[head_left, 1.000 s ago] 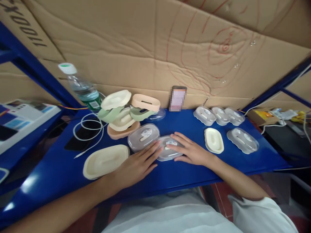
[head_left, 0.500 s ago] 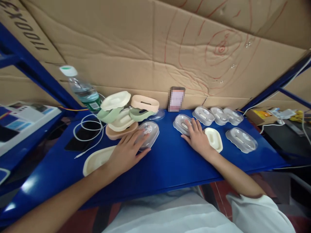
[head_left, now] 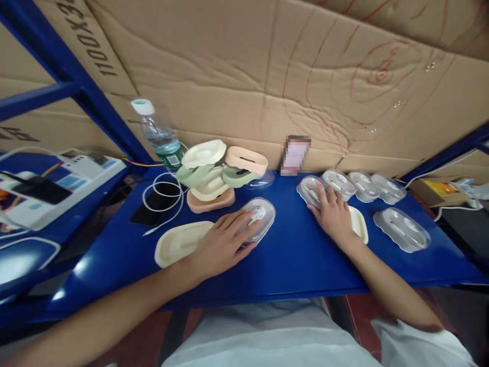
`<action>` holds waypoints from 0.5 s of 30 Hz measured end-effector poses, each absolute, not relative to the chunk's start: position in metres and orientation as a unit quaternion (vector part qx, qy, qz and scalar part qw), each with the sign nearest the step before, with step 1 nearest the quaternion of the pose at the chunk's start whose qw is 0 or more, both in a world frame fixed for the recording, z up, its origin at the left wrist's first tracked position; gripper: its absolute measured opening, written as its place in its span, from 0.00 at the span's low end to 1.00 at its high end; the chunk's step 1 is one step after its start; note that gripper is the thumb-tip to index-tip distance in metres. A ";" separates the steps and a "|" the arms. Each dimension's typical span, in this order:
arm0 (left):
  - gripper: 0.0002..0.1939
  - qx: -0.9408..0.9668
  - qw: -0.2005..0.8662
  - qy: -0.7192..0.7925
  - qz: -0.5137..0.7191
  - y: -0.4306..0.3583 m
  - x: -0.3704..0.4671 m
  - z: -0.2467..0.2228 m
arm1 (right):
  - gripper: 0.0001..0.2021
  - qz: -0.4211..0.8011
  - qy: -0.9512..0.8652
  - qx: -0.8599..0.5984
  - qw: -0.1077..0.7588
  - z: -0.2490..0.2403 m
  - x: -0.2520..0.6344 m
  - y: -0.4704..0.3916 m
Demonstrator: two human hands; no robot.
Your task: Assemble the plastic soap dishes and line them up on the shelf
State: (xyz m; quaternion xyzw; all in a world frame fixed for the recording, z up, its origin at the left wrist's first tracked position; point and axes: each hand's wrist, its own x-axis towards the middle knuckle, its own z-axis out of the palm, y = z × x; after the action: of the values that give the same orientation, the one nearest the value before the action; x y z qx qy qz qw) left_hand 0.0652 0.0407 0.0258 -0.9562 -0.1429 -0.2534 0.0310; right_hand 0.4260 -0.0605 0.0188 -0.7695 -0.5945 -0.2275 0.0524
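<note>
My left hand (head_left: 229, 237) lies over a clear plastic lid (head_left: 265, 216) with a round label, fingers stretched across its left side and thumb along its near edge. Partly under that wrist is a cream oval dish, resembling a soap dish (head_left: 171, 242). My right hand (head_left: 336, 214) rests with spread fingers on the right part of another clear lid (head_left: 307, 189). Just right of that hand, a cream slotted dish (head_left: 359, 224) is half hidden. Behind my left hand, cream, green and peach dishes (head_left: 246, 159) are piled loosely. Whether dishes lie beneath the lids, I cannot tell.
Several clear lids (head_left: 339, 183) form a row at the back right; one more lid (head_left: 403, 229) lies nearer the right edge. A phone (head_left: 296, 155) leans against the cardboard wall (head_left: 214, 66). Left stand a water bottle (head_left: 162, 137), a coiled white cable (head_left: 164, 196) and a dark phone-like slab (head_left: 148, 216).
The view has swung left, so everything sits further right in the picture. The left lid has slid slightly away from the pile with my left hand; the right lid is closer to the back row.
</note>
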 end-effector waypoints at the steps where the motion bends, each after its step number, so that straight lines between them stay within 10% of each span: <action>1: 0.21 -0.957 0.033 -0.137 -0.254 0.040 0.065 0.026 | 0.36 -0.225 -0.589 -0.775 0.045 0.019 0.426 -0.059; 15: 0.21 -0.956 0.042 -0.123 -0.264 0.039 0.067 0.024 | 0.25 -0.218 -0.570 -0.791 0.046 0.032 0.425 -0.058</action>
State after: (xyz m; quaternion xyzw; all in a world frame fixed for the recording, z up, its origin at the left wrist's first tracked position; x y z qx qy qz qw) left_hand 0.0671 0.0391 0.0242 -0.9557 -0.1226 -0.2644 0.0421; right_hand 0.4247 -0.0578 0.0321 -0.7912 -0.5696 -0.2177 0.0462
